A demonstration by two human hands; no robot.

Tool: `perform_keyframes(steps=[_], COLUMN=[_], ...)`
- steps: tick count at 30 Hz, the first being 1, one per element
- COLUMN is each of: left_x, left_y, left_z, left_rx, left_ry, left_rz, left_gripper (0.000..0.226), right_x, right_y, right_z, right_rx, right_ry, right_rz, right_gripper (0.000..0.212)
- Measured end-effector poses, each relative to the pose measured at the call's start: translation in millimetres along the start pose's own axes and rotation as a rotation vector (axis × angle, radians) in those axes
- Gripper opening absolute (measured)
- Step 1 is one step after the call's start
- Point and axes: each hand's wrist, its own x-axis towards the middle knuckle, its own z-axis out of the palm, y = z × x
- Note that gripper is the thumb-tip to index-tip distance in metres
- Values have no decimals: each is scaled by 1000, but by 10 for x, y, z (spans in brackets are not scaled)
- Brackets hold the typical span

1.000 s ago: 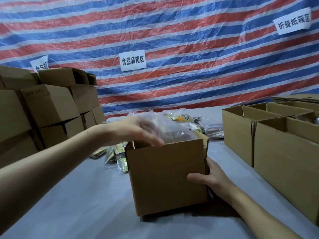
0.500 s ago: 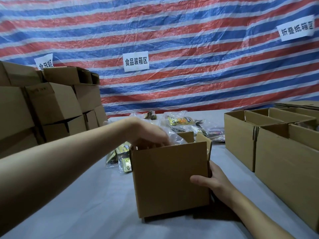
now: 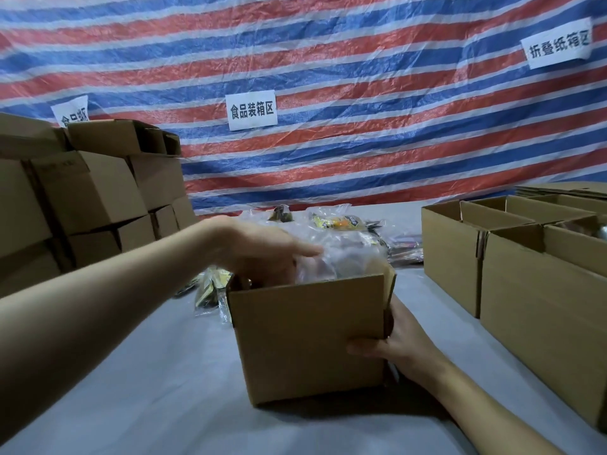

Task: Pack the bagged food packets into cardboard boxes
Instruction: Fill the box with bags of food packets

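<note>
A small open cardboard box (image 3: 308, 336) stands on the grey table in front of me. A clear plastic bag of food packets (image 3: 341, 261) sticks up out of its top. My left hand (image 3: 262, 251) reaches over the box's left rim and holds the bag, thumb lying along the plastic, fingers curled down inside and partly hidden by the front wall. My right hand (image 3: 397, 346) grips the box's lower right corner, thumb on the front face and fingers round the side.
Closed cartons are stacked at the left (image 3: 92, 192). Open empty boxes (image 3: 525, 290) line the right side, with flattened cartons (image 3: 565, 188) behind them. More bagged packets lie behind the box (image 3: 338, 221) and to its left (image 3: 210, 287). A striped tarpaulin hangs behind the table.
My left hand lowered the bag into the box, and the bag now bulges above the rim under the hand. My right hand kept its hold on the box.
</note>
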Motion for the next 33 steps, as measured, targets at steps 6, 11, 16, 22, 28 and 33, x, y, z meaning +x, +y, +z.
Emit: perform_keyframes(steps=[6,11,16,22,28,33], left_x=[102,71,16,-65,23,-73], left_y=[18,-120,-318,-488,-328,-180], left_z=[212,18,-97,-100,33,169], left_rx=[191,63,-487,-627,-488,574], left_ry=[65,192,135,-186,273,1137], left_rz=[12,250,565,658,454,335], left_gripper=[41,24,34,48,32,61], right_x=[35,31,29,19,11,10], right_y=[24,25,8,15,-7,-27], right_z=[-24,-35,-23,-28,-11,-14], right_rx=[-33,-27,-25,-34,-41,-41], right_ry=[22,28,36,47,52,42], right_rz=[14,9,1,5,3,17], right_gripper=[104,101,97,94,95,96])
